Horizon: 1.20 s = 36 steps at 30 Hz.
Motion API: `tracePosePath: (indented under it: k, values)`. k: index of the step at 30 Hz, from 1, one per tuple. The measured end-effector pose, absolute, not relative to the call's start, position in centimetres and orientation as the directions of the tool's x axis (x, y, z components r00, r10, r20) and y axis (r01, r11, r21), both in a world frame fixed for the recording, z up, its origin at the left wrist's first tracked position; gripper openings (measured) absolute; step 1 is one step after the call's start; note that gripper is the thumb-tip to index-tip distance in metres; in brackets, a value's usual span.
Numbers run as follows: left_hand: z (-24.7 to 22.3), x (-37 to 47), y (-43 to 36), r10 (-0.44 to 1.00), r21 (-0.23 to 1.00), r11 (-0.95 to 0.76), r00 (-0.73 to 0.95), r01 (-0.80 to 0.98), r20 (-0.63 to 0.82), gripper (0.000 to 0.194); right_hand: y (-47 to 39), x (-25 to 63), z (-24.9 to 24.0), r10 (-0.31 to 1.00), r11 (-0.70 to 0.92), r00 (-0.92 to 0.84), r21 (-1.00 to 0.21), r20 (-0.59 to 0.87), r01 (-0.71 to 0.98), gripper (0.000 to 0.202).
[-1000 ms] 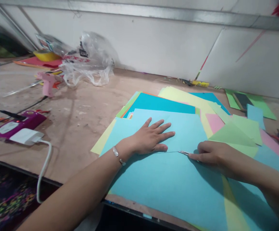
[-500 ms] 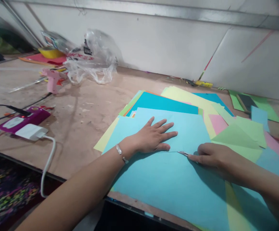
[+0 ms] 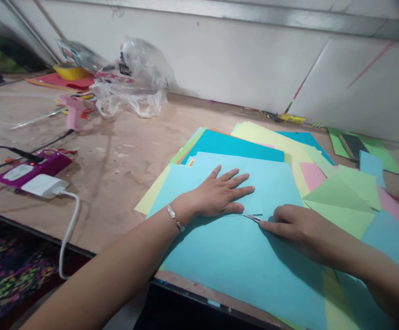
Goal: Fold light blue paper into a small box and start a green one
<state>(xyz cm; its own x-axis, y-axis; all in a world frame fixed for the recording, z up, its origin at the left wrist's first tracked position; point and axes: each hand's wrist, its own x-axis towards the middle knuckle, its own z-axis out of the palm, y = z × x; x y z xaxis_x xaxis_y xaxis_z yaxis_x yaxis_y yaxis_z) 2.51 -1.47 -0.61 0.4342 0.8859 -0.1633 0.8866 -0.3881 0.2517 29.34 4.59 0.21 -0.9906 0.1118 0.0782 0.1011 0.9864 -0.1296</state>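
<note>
My left hand [image 3: 218, 193] lies flat with fingers spread on a light blue sheet of paper [image 3: 227, 270], a silver bracelet [image 3: 174, 216] round its wrist. Just right of its thumb, my right hand [image 3: 292, 224] grips a slim craft knife [image 3: 253, 219], index finger stretched along it. Most of the knife's handle is hidden under the fingers. Its tip touches the sheet, and a thin dark slit runs there beside the blade, close to my left thumb. Under the light blue sheet, darker blue paper [image 3: 234, 144] and yellow paper [image 3: 259, 133] stick out at the back.
Green paper pieces [image 3: 340, 201] lie to the right. On the left are a purple power strip [image 3: 34, 169] with a white charger [image 3: 44, 185], a pink glue gun [image 3: 73, 112] and a clear plastic bag [image 3: 141, 82]. The table edge [image 3: 117, 261] runs along the front.
My right hand has drawn the knife a short way left, nearer my left thumb, and the slit now shows to the right of the tip. My left hand stays in place.
</note>
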Motion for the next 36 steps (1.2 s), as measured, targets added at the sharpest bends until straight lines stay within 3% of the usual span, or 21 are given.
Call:
tracePosePath:
  k: [8,18,24,29,33,36]
  values:
    - [-0.6,2.5,-1.5,0.888,0.260,-0.389,0.435,0.884,-0.150,0.060,3.1,26.8,0.3,0.084,0.989,-0.987,-0.135,0.140,0.065,0.039]
    - [-0.1,2.6,-1.8,0.893,0.260,-0.376,0.423,0.889,-0.154,0.049,1.9,23.8,0.1,0.031,0.997,-0.997,-0.074,0.065,0.026,0.034]
    - [-0.1,2.4,-1.9,0.883,0.246,-0.403,0.445,0.881,-0.146,0.050,1.2,21.4,1.2,0.018,0.971,-1.000,-0.237,-0.022,0.023,0.035]
    - [-0.4,2.3,-1.8,0.880,0.229,-0.415,0.453,0.881,-0.147,0.053,0.4,19.3,1.0,0.175,0.894,-0.982,-0.408,-0.066,0.187,0.033]
    - [-0.6,2.4,-1.6,0.884,0.239,-0.410,0.448,0.880,-0.133,0.051,-0.6,18.8,0.7,0.053,0.956,-0.998,-0.289,0.030,0.042,0.035]
    - [-0.4,2.3,-1.6,0.892,0.274,-0.395,0.437,0.877,-0.114,0.051,-0.3,20.5,1.9,-0.060,0.980,-0.998,-0.188,0.011,-0.061,0.035]
